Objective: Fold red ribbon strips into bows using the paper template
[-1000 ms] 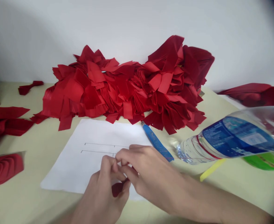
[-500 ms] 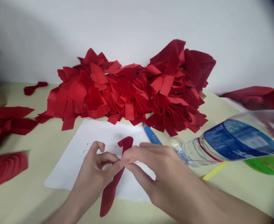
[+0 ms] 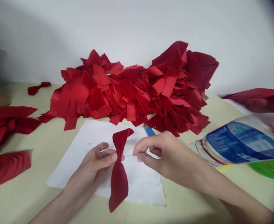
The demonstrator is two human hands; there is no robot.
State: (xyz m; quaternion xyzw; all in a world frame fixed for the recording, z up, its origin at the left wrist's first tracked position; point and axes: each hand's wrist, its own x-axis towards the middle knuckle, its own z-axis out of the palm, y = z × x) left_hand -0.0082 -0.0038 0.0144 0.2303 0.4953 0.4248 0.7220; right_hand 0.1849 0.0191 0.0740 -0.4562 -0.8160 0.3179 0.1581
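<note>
- Changed: right hand (image 3: 171, 157) has come off the red strip (image 3: 120, 186); half a second ago both hands met at its narrow middle.
- So the left hand (image 3: 91, 165) now carries it alone, thumb and fingers pinching the waist. Both ends flare free.
- Right fingers: thumb and index tips close together, beside the strip and apart from it. Can't tell if they pinch something thin.
- Strip is held over the white sheet (image 3: 74, 169); in view, its lower end runs past the sheet's near edge, over the bench (image 3: 34, 199).
- Room: gap between the hands shows only sheet. Bare bench also shows left of the left forearm, up to the folded red stack (image 3: 8, 168).
- Tight: blue cutter (image 3: 149, 130) just beyond the right hand, bottle (image 3: 237, 141) beside the right forearm.
- Far side is bounded by the big red heap (image 3: 127, 90), against or near the wall (image 3: 132, 25).
</note>
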